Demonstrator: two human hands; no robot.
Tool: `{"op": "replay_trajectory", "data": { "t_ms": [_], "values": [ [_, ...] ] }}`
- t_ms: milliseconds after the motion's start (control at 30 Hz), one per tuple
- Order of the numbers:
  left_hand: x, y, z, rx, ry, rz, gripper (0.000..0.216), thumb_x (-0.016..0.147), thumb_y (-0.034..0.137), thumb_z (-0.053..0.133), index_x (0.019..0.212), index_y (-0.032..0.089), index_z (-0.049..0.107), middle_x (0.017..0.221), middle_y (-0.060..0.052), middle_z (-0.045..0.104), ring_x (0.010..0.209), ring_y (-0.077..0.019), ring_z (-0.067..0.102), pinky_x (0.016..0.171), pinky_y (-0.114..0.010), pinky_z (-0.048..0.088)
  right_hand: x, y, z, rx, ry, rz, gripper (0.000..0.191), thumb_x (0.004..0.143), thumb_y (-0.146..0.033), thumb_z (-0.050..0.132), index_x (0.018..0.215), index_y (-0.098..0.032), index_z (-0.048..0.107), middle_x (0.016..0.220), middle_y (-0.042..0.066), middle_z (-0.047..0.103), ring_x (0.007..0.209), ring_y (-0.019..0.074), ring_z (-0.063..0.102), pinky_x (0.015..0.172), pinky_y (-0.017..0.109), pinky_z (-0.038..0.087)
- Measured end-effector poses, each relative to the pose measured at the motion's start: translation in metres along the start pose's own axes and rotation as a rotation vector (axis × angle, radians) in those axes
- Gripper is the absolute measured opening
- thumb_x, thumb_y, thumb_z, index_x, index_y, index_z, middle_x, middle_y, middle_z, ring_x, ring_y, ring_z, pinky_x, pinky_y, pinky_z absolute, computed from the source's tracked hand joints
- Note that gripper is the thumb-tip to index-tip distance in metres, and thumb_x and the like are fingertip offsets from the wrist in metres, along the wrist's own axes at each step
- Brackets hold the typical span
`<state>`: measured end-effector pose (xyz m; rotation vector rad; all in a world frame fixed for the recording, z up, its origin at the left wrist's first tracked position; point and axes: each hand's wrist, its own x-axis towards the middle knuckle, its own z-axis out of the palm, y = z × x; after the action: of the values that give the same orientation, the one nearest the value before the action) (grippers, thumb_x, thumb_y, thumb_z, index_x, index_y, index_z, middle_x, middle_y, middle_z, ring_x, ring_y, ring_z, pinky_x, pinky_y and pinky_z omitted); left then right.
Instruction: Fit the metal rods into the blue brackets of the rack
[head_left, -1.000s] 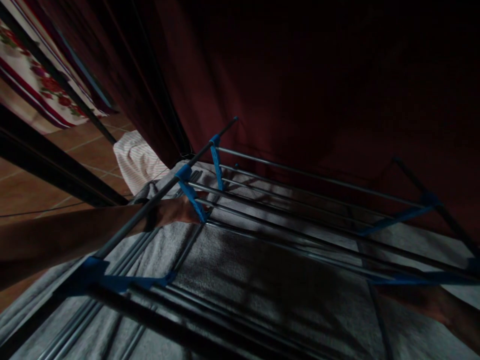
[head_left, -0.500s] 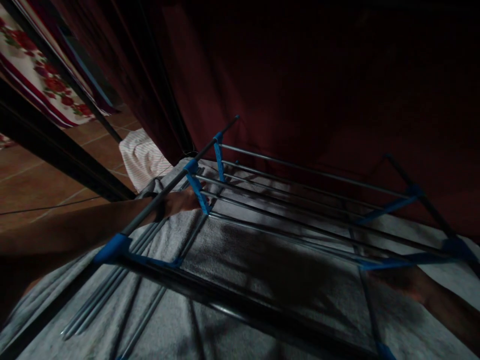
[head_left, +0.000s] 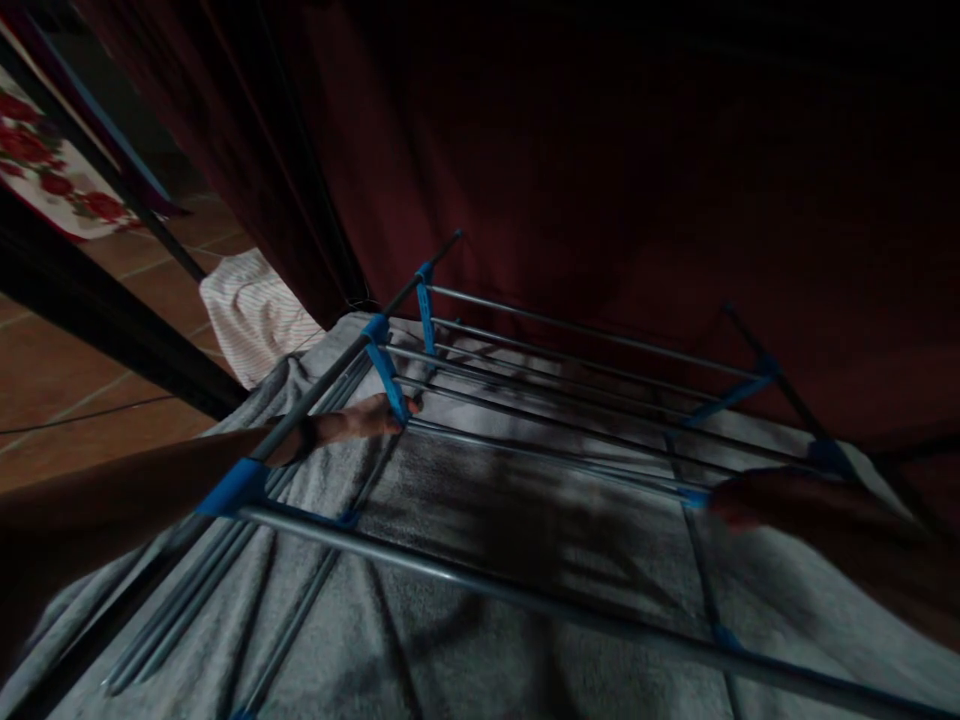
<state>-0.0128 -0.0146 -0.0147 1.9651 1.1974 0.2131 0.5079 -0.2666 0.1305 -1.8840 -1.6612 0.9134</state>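
Note:
A grey towel [head_left: 480,530] lies spread over the lower rails of a metal drying rack [head_left: 570,340] with blue plastic joints. My left hand [head_left: 358,420] reaches under the rack's left side bar, by a blue joint [head_left: 386,368]. Its fingers are pressed together on the towel's far left part. At the rack's right side, my right hand [head_left: 750,500] rests on the towel next to another blue joint. That hand is dark and smeared, so its fingers cannot be read.
A dark red cloth [head_left: 600,150] hangs just behind the rack. A white striped cloth [head_left: 251,312] hangs at the left over a brown tiled floor [head_left: 67,390]. A flowered cloth [head_left: 52,180] and dark bars stand at the far left.
The view has dropped and shifted, so a near rail now crosses the foreground. My right hand has moved up and left along the towel toward the right blue joint. My left hand stays by the left joint.

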Motion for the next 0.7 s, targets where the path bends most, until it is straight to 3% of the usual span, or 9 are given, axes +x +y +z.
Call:
{"op": "replay_trajectory", "data": {
  "t_ms": [67,133,233,333,500,700],
  "values": [
    [0.006,-0.005,0.004,-0.010,0.005,0.000,0.048,0.082,0.021,0.053,0.127,0.004,0.053,0.107,-0.003,0.069,0.091,-0.0149,0.059,0.083,-0.029,0.053,0.025,-0.013,0.049,-0.008,-0.181,-0.073,0.027,0.090,-0.045,0.054,0.114,-0.044,0.067,0.121,0.006,0.069,0.112,0.0286,0.065,0.097,0.049,0.055],
    [0.010,-0.006,0.006,-0.011,0.010,0.008,0.049,0.080,0.019,0.052,0.126,0.005,0.054,0.110,-0.003,0.068,0.092,-0.0149,0.058,0.082,-0.029,0.053,0.055,-0.021,0.101,-0.095,-0.273,-0.194,0.039,0.088,-0.031,0.050,0.125,-0.034,0.063,0.133,0.005,0.063,0.122,0.0274,0.060,0.109,0.049,0.047],
    [0.011,-0.004,0.006,-0.007,0.012,0.019,0.045,0.074,0.017,0.055,0.117,0.004,0.060,0.111,-0.003,0.067,0.093,-0.0147,0.058,0.084,-0.028,0.052,0.100,-0.029,0.168,-0.362,-0.310,-0.347,0.053,0.085,-0.013,0.042,0.136,-0.019,0.054,0.143,0.012,0.053,0.131,0.0247,0.051,0.115,0.045,0.039],
    [0.011,-0.004,0.005,-0.013,0.007,0.029,0.043,0.073,0.014,0.052,0.114,0.005,0.061,0.110,-0.002,0.067,0.094,-0.0141,0.059,0.086,-0.026,0.051,0.140,-0.039,0.216,-0.555,-0.270,-0.363,0.060,0.083,-0.007,0.044,0.142,-0.013,0.045,0.146,0.017,0.049,0.133,0.0285,0.047,0.112,0.046,0.040],
    [0.013,-0.012,0.006,-0.046,-0.014,0.042,0.042,0.070,0.011,0.050,0.110,0.007,0.063,0.105,-0.001,0.067,0.093,-0.0144,0.060,0.085,-0.026,0.051,0.179,-0.055,0.257,-0.759,-0.309,-0.336,0.055,0.084,-0.001,0.038,0.137,-0.014,0.048,0.136,0.019,0.054,0.120,0.0308,0.053,0.103,0.047,0.043],
    [0.024,-0.031,0.009,-0.131,-0.013,0.039,0.038,0.063,0.014,0.061,0.101,0.012,0.066,0.101,-0.004,0.066,0.091,-0.0183,0.061,0.081,-0.030,0.053,0.192,-0.052,0.259,-0.763,-0.362,-0.325,0.051,0.082,0.002,0.040,0.126,-0.019,0.051,0.130,0.012,0.054,0.114,0.0238,0.053,0.097,0.036,0.044]
  ]
}}
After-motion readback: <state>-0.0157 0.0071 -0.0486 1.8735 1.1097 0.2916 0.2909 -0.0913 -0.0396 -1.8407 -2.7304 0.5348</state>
